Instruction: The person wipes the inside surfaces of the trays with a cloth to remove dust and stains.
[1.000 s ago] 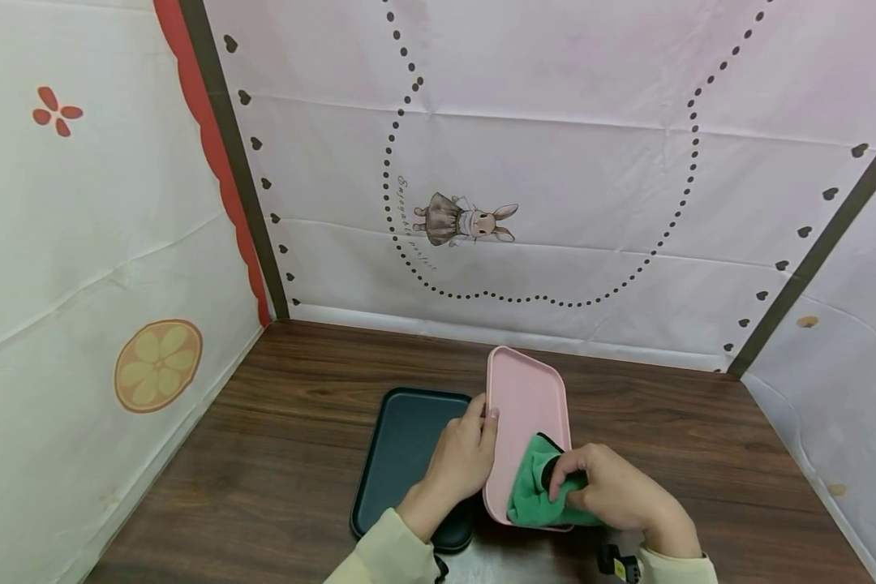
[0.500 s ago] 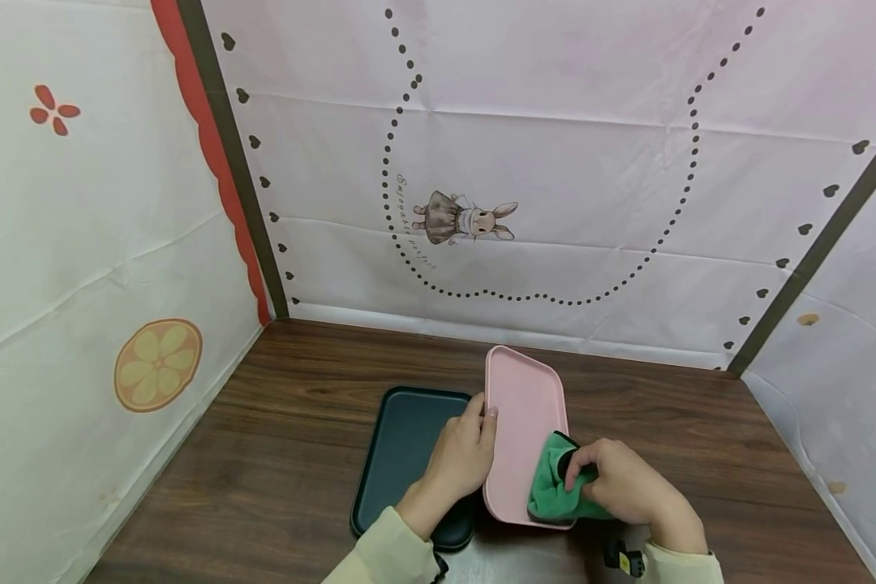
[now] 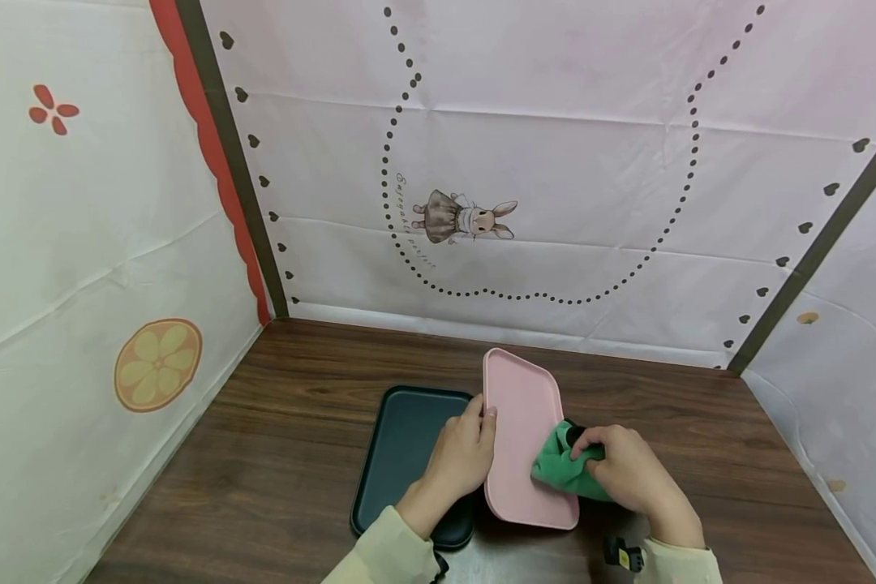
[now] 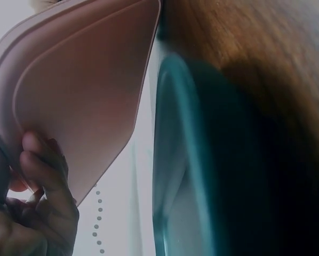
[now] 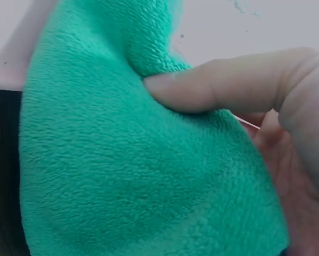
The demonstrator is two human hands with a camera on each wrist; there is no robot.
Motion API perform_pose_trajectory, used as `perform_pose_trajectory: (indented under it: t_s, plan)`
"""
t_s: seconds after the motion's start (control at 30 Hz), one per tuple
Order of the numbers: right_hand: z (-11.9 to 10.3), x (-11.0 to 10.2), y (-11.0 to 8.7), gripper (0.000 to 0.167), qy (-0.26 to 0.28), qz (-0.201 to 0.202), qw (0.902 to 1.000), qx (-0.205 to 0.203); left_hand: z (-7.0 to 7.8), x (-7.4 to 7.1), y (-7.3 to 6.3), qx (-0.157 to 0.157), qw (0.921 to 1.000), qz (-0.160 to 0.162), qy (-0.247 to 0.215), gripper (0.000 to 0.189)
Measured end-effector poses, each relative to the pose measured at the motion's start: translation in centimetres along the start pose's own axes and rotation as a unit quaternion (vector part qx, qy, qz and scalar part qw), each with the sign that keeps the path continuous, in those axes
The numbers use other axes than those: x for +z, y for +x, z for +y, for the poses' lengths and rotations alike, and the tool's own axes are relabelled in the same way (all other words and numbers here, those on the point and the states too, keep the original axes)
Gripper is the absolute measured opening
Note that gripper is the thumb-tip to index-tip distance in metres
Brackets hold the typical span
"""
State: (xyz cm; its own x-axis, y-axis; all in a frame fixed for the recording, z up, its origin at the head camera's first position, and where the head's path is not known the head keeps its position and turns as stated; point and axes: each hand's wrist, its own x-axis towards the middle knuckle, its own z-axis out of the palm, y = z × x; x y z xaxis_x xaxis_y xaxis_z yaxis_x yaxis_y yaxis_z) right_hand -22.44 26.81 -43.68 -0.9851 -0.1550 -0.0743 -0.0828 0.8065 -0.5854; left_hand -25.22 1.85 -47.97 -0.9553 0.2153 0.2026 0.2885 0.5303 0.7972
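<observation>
A pink rectangular tray [image 3: 520, 414] is held tilted above the table by my left hand [image 3: 461, 450], which grips its left edge. In the left wrist view the thumb and fingers pinch the rim of the pink tray [image 4: 90, 80], whose underside shows. My right hand [image 3: 631, 470] holds a bunched green cloth [image 3: 560, 464] against the tray's right side. Up close in the right wrist view, the thumb presses into the fuzzy green cloth [image 5: 111, 149]; the fingers behind it are mostly hidden.
A dark teal tray [image 3: 409, 446] lies flat on the brown wooden table [image 3: 292, 454], left of the pink one and partly under my left forearm. Printed cloth walls [image 3: 555, 178] stand at the back and both sides of the table.
My right hand has moved the green cloth from the pink tray's lower part rightward, then up along its right edge. The left hand keeps its grip, and the tray has shifted only slightly.
</observation>
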Motion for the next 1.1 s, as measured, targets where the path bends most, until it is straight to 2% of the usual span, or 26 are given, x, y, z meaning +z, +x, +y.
perform_pose_trajectory:
  t_s: [0.27,0.6,0.73,0.9,1.1]
  plan:
    - [0.1,0.3,0.5,0.027,-0.007,0.040,0.9992,0.006,-0.1,0.1,-0.1,-0.016,0.9998,-0.014,-0.006,0.053]
    - [0.1,1.2,1.2,0.026,-0.011,0.105,0.9936,0.040,0.3,0.3,-0.2,-0.022,0.9988,-0.042,-0.008,0.050]
    - [0.2,1.4,1.2,0.026,-0.003,0.116,0.9920,0.048,0.5,0.4,-0.3,-0.025,0.9987,-0.045,0.003,0.050]
    - [0.2,1.6,1.2,0.029,0.006,0.126,0.9902,0.060,0.5,0.6,-0.5,-0.024,0.9976,-0.064,0.013,0.049]
    - [0.0,2.0,1.3,0.030,0.014,0.142,0.9886,0.048,0.6,0.9,-0.7,-0.020,0.9966,-0.080,0.000,0.047]
